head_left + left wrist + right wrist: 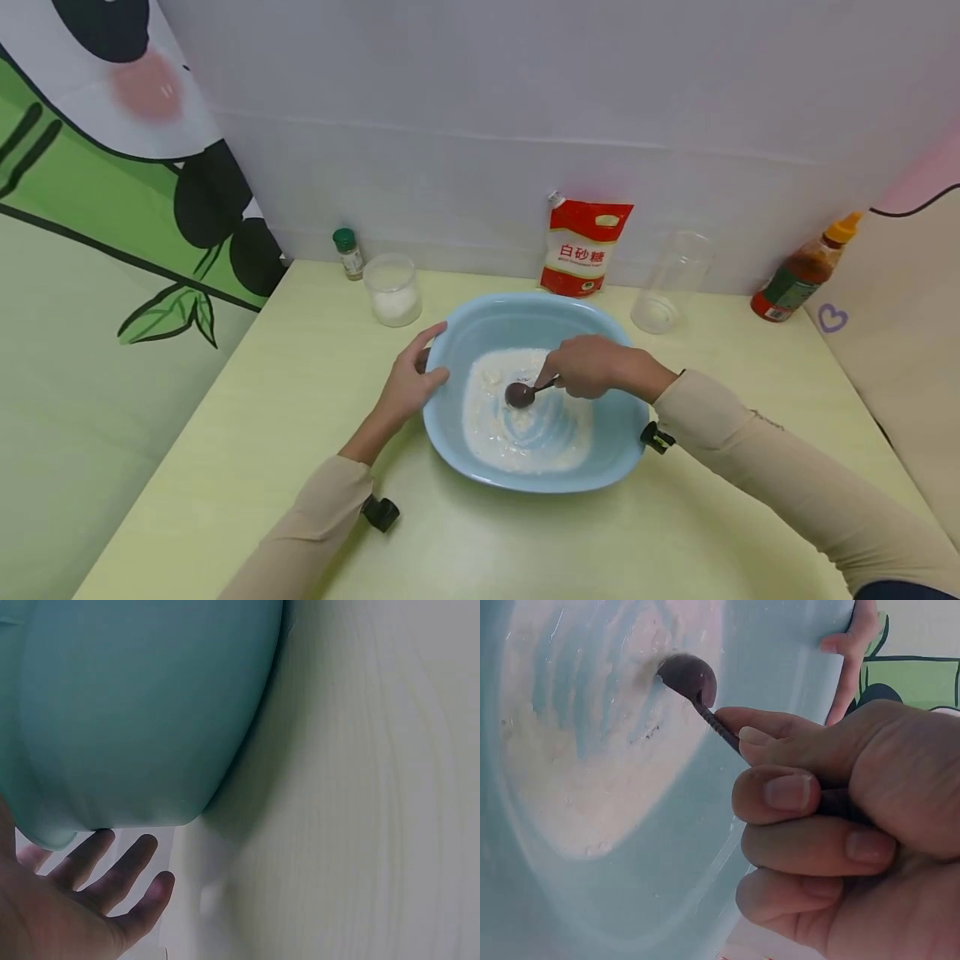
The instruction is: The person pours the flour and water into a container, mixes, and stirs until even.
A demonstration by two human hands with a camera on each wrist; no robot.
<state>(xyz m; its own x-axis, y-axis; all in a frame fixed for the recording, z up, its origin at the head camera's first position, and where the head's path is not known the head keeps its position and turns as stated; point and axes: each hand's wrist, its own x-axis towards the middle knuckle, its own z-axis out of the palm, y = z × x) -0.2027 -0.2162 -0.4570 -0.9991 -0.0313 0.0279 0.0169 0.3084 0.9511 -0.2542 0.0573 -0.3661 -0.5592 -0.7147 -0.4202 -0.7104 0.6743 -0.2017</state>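
A light blue plastic basin (457, 433) stands on the table with a wet, whitish, lumpy mixture (487, 417) spread over its bottom. My right hand (592, 367) grips the thin handle of a dark spoon (519, 395), its fingers curled round it in the right wrist view. The spoon's bowl (690, 679) dips into the mixture, among curved streaks where blue shows through. At the basin's left side my left hand (408, 383) holds the rim, thumb over the edge. In the left wrist view its other fingers (124, 874) lie spread by the outer wall.
Along the back of the table stand a green-capped shaker (348, 254), a glass jar (393, 292) of white grains, a red and white sugar pouch (577, 250), a tall clear glass (667, 287) and a sauce bottle (802, 271) with an orange cap. A pale wall hanging (450, 183) rises behind.
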